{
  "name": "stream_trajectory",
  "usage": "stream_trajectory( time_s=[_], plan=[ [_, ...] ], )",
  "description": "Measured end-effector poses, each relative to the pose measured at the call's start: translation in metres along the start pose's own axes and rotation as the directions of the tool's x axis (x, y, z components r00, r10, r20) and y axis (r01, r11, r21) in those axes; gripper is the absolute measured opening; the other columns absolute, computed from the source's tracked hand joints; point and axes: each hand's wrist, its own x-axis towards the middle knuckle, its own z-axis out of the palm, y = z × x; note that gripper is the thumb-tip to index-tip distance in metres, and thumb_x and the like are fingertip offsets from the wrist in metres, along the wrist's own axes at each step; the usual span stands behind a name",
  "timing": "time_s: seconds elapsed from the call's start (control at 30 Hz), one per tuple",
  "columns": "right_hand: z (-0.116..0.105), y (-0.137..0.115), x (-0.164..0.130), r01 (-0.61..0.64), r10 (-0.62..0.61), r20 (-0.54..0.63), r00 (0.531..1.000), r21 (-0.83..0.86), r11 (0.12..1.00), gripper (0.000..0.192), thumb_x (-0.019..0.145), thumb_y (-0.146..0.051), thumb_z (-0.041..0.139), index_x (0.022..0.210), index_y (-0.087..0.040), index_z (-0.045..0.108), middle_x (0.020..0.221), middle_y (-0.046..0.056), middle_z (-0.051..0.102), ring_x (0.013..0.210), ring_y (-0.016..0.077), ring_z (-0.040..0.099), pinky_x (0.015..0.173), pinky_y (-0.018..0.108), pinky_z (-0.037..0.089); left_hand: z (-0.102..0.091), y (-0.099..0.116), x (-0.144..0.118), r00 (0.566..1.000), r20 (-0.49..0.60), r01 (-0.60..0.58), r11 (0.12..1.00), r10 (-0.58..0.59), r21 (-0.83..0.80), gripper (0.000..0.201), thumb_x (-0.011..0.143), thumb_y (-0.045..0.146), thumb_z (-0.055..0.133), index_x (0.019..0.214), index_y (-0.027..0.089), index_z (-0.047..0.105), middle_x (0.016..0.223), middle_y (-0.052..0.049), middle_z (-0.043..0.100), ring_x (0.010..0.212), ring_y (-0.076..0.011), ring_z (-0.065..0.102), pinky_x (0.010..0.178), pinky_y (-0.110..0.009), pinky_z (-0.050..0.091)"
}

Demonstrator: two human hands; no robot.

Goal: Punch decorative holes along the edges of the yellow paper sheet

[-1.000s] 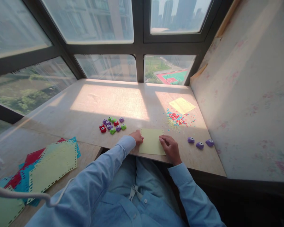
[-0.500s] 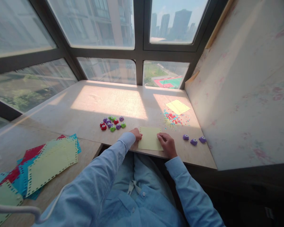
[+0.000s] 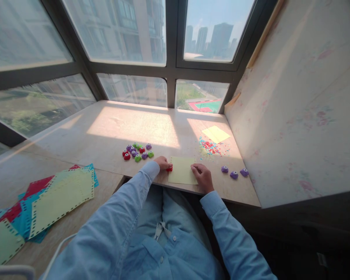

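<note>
A pale yellow sheet of paper [image 3: 181, 171] lies near the front edge of the table, with a few small holes along its upper left side. My left hand [image 3: 162, 163] is closed on a small red craft hole punch [image 3: 169, 168] at the sheet's left edge. Fingers partly cover the punch, so whether its jaws are pressed cannot be told. At the opposite edge, my right hand [image 3: 203, 177] pinches the paper between thumb and fingers.
Several red, purple and green punches [image 3: 137, 151] cluster left of the sheet. Three purple punches [image 3: 233, 175] sit at the right by the wall. Coloured paper bits [image 3: 210, 147] lie before a yellow sheet [image 3: 216, 133]. Hole-edged coloured sheets [image 3: 64, 202] overlap at the left.
My left hand has shifted slightly left, and more of the red punch shows now. The right hand keeps its pinch on the sheet. The whole view has moved a little.
</note>
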Motion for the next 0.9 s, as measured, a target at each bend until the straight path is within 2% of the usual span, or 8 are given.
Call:
stream_trajectory(
  time_s=[0.17,0.4,0.53,0.7,0.9],
  plan=[
    [0.001,0.001,0.0,0.059,-0.057,0.032,0.998,-0.048,0.997,0.024,0.087,-0.038,0.056,0.082,-0.021,0.073,0.091,0.01,0.075,0.091,0.0251,0.068,0.087,0.042,0.052,-0.001,-0.009,-0.005,0.999,0.053,0.008,0.988,0.0,-0.152,0.03,0.075,0.037,0.072,0.062,0.02,0.051,0.041,0.005,0.045,0.038,-0.0097,0.042,0.044,-0.023,0.032],
    [0.001,0.002,-0.002,0.128,-0.118,0.081,0.99,-0.132,0.983,0.022,0.089,-0.032,0.053,0.084,-0.021,0.072,0.092,0.01,0.074,0.092,0.0249,0.066,0.088,0.042,0.051,0.0,-0.022,-0.007,0.998,0.059,-0.012,0.951,0.032,-0.309,0.039,0.074,0.049,0.075,0.076,0.018,0.052,0.056,0.001,0.061,0.045,-0.0112,0.056,0.045,-0.021,0.041],
    [0.002,0.008,-0.002,0.182,-0.162,0.12,0.979,-0.18,0.967,0.019,0.087,-0.027,0.055,0.086,-0.021,0.072,0.094,0.01,0.073,0.094,0.0253,0.065,0.089,0.043,0.05,0.004,-0.029,-0.007,0.997,-0.003,-0.072,0.944,0.075,-0.321,0.039,0.077,0.053,0.072,0.085,0.017,0.058,0.057,0.002,0.062,0.043,-0.011,0.056,0.045,-0.021,0.042],
    [0.003,0.012,-0.004,0.215,-0.183,0.152,0.971,-0.231,0.949,0.016,0.087,-0.026,0.058,0.089,-0.021,0.073,0.101,0.011,0.072,0.098,0.0255,0.064,0.093,0.044,0.049,0.013,-0.035,-0.01,0.98,-0.122,-0.182,0.953,0.156,-0.241,0.027,0.088,0.042,0.059,0.094,0.018,0.068,0.066,-0.001,0.066,0.046,-0.0123,0.057,0.049,-0.024,0.042],
    [0.004,0.014,-0.004,0.228,-0.197,0.145,0.97,-0.242,0.943,0.02,0.091,-0.024,0.054,0.091,-0.022,0.074,0.103,0.011,0.072,0.099,0.0252,0.063,0.092,0.044,0.05,0.026,-0.036,-0.021,0.923,-0.317,-0.257,0.963,0.219,-0.084,0.028,0.091,0.037,0.051,0.087,0.021,0.073,0.083,-0.006,0.072,0.079,-0.0203,0.065,0.073,-0.03,0.045]
  ],
)
